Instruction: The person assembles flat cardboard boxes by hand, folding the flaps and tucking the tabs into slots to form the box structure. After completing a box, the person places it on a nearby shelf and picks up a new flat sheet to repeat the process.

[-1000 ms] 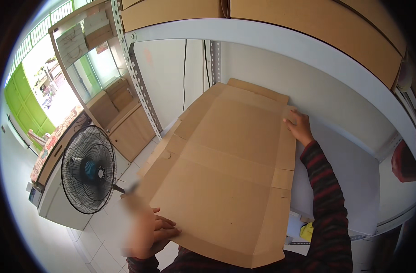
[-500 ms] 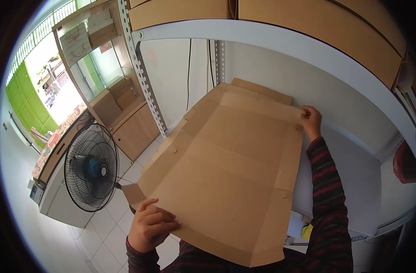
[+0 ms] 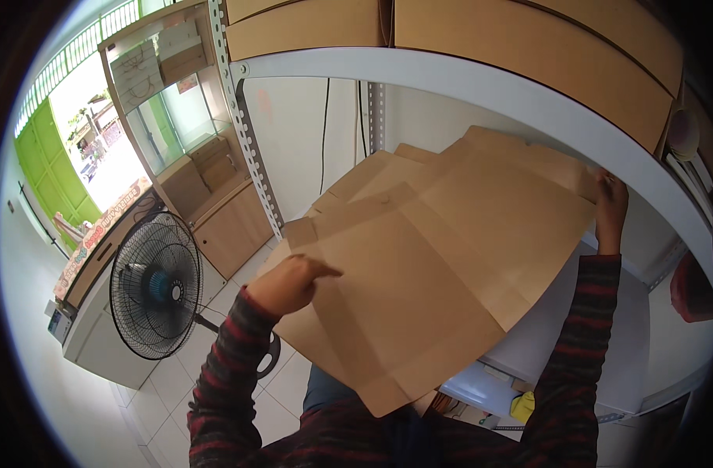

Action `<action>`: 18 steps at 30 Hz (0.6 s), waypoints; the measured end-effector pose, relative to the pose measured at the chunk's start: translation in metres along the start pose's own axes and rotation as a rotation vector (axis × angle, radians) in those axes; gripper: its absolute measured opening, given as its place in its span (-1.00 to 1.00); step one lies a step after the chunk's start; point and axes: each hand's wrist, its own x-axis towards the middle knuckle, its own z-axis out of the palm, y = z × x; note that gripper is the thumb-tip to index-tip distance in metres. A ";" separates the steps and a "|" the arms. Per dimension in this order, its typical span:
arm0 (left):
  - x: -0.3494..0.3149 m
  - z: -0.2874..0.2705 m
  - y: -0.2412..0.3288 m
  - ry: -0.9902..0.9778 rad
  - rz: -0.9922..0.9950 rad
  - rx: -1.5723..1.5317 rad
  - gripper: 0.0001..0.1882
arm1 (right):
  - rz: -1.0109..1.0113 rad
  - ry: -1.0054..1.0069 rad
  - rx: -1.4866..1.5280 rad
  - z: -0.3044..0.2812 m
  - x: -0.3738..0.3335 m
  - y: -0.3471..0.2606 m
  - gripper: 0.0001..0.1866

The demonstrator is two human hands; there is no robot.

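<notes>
A large brown cardboard box blank (image 3: 419, 288), unfolded with creases and flaps, slants across the middle of the view. At its far right corner my right hand (image 3: 610, 199) is closed on the edge, with the fingertips partly hidden. My left hand (image 3: 288, 285) lies over the left side of the blank, its index finger stretched out and the other fingers mostly hidden. Whether the left hand presses on the cardboard is unclear. Behind and under the blank shows more brown cardboard (image 3: 364, 178), on the shelf.
Overhead runs a white metal shelf beam (image 3: 465, 69) with brown boxes (image 3: 528, 54) above it. A black standing fan (image 3: 155, 285) is at the left, before a wooden glass cabinet (image 3: 231, 226). Below right lies something yellow (image 3: 522, 407).
The blank has turned and shifted, its far right corner moving up and right with my right hand. My left hand has left the near left edge and moved farther in, index finger extended.
</notes>
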 end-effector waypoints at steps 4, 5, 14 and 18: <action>0.071 0.030 0.014 -0.017 0.163 -0.060 -0.50 | -0.134 -0.068 0.104 0.021 -0.020 -0.063 -0.62; 0.085 0.046 0.017 -0.017 0.112 -0.020 -0.44 | -0.136 -0.102 0.120 0.025 -0.028 -0.081 -0.64; 0.135 0.116 0.029 0.073 0.055 0.272 -0.11 | -0.203 -0.392 0.306 0.005 -0.100 -0.215 -0.85; 0.137 0.123 0.015 -0.051 0.008 0.204 -0.12 | -0.457 -0.711 0.370 0.001 -0.128 -0.249 -0.83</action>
